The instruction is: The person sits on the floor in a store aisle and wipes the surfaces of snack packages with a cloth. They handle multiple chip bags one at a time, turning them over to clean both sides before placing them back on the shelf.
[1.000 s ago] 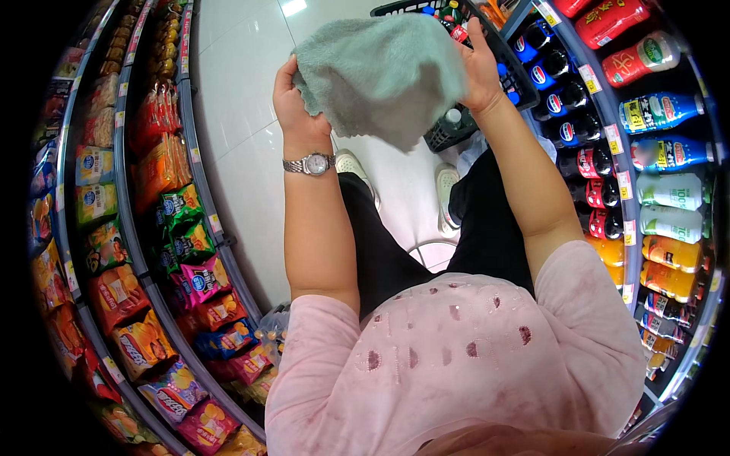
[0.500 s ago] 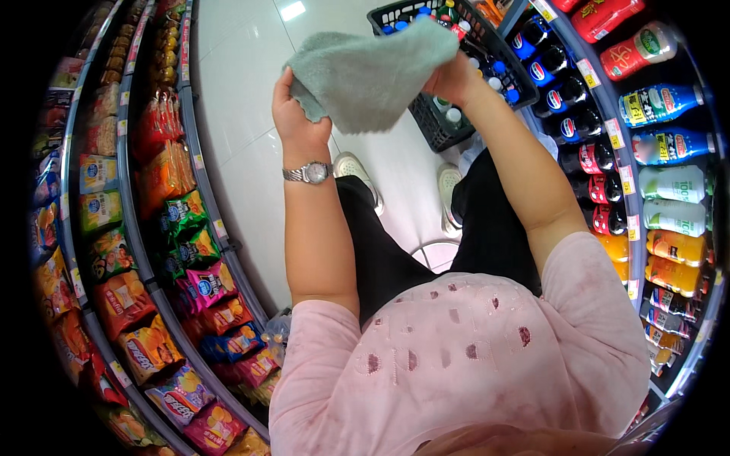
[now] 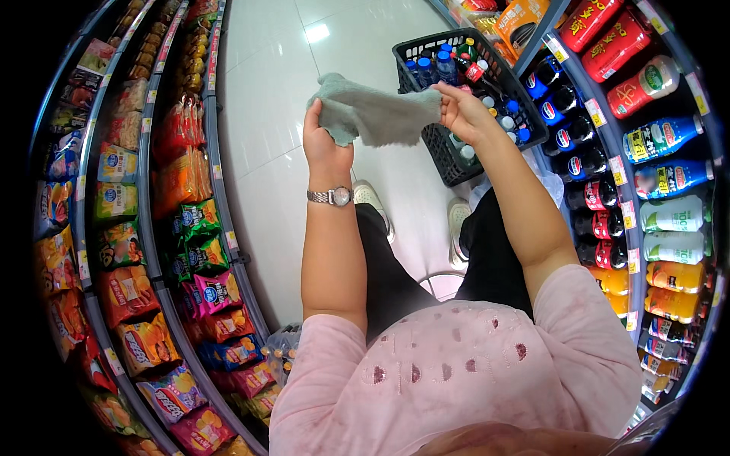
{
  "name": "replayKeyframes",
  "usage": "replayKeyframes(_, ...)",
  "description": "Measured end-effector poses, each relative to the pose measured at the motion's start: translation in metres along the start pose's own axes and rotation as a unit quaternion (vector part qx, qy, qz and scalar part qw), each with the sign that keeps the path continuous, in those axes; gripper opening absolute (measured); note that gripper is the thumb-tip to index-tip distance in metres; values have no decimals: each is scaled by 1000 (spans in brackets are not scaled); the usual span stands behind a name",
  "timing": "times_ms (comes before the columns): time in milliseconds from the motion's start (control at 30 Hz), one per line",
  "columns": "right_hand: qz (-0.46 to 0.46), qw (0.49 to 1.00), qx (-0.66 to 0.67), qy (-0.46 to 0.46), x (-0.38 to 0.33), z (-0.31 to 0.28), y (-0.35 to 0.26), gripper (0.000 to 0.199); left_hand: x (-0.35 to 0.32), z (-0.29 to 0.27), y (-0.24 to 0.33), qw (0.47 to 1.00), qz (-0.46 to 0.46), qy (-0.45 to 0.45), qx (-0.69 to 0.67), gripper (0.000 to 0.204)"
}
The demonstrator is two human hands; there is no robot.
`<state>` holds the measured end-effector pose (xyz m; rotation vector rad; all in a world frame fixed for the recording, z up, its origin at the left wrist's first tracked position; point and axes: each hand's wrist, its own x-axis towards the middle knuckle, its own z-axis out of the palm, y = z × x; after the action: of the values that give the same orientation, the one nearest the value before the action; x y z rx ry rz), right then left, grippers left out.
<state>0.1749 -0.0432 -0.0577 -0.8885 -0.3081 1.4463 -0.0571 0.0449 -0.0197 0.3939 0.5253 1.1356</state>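
Note:
A grey-green cleaning cloth [image 3: 384,114] hangs stretched between my two hands, above the floor and in front of my knees. My left hand [image 3: 328,140], with a metal watch [image 3: 330,196] on its wrist, grips the cloth's left end, thumb up along its edge. My right hand [image 3: 462,114] pinches the right corner between thumb and fingers. Just beyond and beside my right hand stands a black plastic basket [image 3: 449,163] filled with several drink bottles, their caps blue, white and dark. The cloth sags a little in the middle, its lower edge uneven.
Shelves of bagged snacks [image 3: 148,342] curve along my left. On my right, shelves hold lying drink bottles [image 3: 673,277] and red cans [image 3: 616,45]. Pale tiled floor [image 3: 266,99] runs between. Wrapped bottles [image 3: 283,348] stand low by the left shelf.
The cloth has come down slightly and is now pulled flatter and narrower between my hands. My left hand has shifted right and lower. The view has moved a little, showing more of the basket.

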Motion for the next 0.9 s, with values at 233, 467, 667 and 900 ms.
replayKeyframes(233,-189,971,-97,108,-9,-4,-19,29,0,2,-4,996,-48,7,81,28)
replayKeyframes(467,-306,882,-272,232,-10,-12,-32,30,2,-3,-15,979,6,32,199,32)
replayKeyframes(667,-242,912,-313,106,-16,-20,-39,22,8,-7,-12,966,15,12,259,24)
replayKeyframes(900,-188,883,-427,51,-27,-12,-37,33,5,-8,-8,909,64,-23,411,29)
